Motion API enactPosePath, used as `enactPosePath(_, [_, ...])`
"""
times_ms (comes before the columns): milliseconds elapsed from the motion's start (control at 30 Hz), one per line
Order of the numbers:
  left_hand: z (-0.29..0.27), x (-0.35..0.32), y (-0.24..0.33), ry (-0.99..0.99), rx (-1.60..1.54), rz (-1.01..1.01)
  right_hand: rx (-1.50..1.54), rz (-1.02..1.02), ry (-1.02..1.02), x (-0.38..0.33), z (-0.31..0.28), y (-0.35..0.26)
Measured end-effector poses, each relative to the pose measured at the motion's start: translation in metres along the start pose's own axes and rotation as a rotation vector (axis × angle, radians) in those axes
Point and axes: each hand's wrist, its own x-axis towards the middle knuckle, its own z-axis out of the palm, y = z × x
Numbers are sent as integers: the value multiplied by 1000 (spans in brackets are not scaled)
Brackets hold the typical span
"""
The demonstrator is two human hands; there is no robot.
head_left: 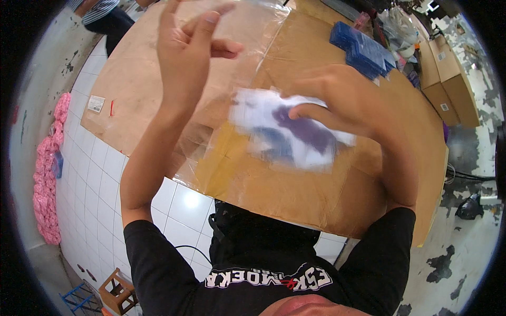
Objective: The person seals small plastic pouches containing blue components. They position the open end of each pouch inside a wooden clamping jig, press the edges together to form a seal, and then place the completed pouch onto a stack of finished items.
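In head view, right hand [342,100] is pinching a blurred white packet [298,139] at its left, thumb on top. Left hand [187,42] is hovering bare, fingers spread; blue packs [363,52] are lying beyond the right hand.

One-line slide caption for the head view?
Right hand holding a motion-blurred, flat white-and-purple packet over a brown-covered worktable; left hand open above the table.
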Motion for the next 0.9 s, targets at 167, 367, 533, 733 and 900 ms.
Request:
enactPosePath(167, [22, -33, 7, -181, -5, -105, -2, 10, 497, 6, -17, -30])
enactPosePath(367, [35, -60, 0, -301, 91, 44, -287, -195, 862, 15, 2, -23])
enactPosePath(533, [36, -62, -5, -290, 164, 157, -420, -235, 900, 15, 7, -26])
enactPosePath(733, [36, -62, -3, -322, 251, 285, -446, -214, 893, 12, 7, -30])
enactPosePath(900, [34, -62, -10, -315, 301, 375, -436, -181, 860, 10, 5, -37])
